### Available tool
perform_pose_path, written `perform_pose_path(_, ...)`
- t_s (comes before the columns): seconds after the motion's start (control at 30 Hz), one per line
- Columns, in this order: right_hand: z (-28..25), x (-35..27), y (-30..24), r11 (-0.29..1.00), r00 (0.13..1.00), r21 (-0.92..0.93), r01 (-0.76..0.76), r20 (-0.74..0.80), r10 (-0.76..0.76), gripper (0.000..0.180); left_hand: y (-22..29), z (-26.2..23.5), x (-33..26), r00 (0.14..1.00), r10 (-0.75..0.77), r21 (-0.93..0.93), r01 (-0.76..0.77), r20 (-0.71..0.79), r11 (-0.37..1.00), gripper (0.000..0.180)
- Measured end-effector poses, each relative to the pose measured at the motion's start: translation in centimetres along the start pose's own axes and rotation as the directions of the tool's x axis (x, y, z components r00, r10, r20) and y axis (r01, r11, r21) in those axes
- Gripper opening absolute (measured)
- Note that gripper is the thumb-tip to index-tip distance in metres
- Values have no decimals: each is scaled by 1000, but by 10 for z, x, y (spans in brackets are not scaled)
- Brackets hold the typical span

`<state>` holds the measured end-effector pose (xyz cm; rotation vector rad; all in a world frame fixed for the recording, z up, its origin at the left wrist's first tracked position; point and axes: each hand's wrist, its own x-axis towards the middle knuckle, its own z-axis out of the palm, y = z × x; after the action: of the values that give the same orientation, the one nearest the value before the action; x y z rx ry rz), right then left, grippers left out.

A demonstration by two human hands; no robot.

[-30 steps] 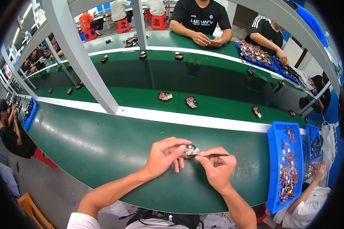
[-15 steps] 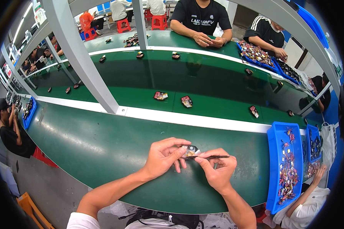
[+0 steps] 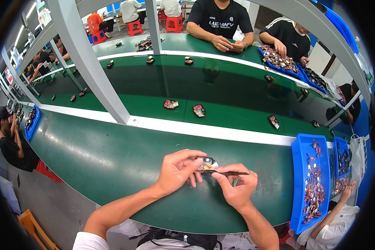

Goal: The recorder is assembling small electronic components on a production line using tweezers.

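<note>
Small dark part (image 3: pixel 206 162) with a pale insert: held just above the near green worktop (image 3: pixel 112 158), between both hands, at the near edge of the belt line

Left hand (image 3: pixel 177 171): fingers closed together on the left side of the small dark part, thumb and forefinger clamped on it, remaining fingers curled beneath

Right hand (image 3: pixel 236 189): thumb and forefinger pinched tight on thin dark tweezers (image 3: pixel 225 173), shaft lying level and pointing left, tip at the underside of the small dark part; contact between tip and insert too small to confirm

Progress, as judged: part picked up and presented, tool brought to it; fitting or adjusting of the insert appears under way, not finished; part not yet set down on the conveyor

Right of the small dark part: blue tray (image 3: pixel 301 179) holding many small mixed-colour pieces, a second blue tray (image 3: pixel 338 146) just beyond it

Beyond the small dark part: white rail (image 3: pixel 221 132), then the darker green conveyor (image 3: pixel 221 87) carrying similar parts (image 3: pixel 198 110) spaced well apart

Left of and beyond the small dark part: slanted grey frame post (image 3: pixel 91 66)

Far side of the conveyor: seated people at work, hands resting on the far worktop; further people left and right of the near worktop
</note>
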<state>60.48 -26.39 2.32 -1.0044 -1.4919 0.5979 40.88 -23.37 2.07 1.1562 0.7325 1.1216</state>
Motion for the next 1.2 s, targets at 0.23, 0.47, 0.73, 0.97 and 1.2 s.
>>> perform_pose_path(0.23,1,3,-2,990,990,-41,138,22,-137,15,-2,1,0,1000,-9,2,9,0,1000,25)
perform_pose_path(0.47,1,3,-2,977,979,-67,202,31,-200,16,-1,3,-1,1000,-7,8,7,-1,1000,24)
perform_pose_path(0.73,-1,2,1,971,971,-80,227,88,-220,14,-6,6,0,1000,-8,188,13,-27,982,23)
perform_pose_path(0.97,-4,4,0,929,941,-168,330,129,-312,16,-9,10,2,997,66,306,-52,-34,951,22)
perform_pose_path(1.2,-1,4,8,913,933,-201,354,141,-331,14,-16,13,7,989,135,444,-94,-61,891,17)
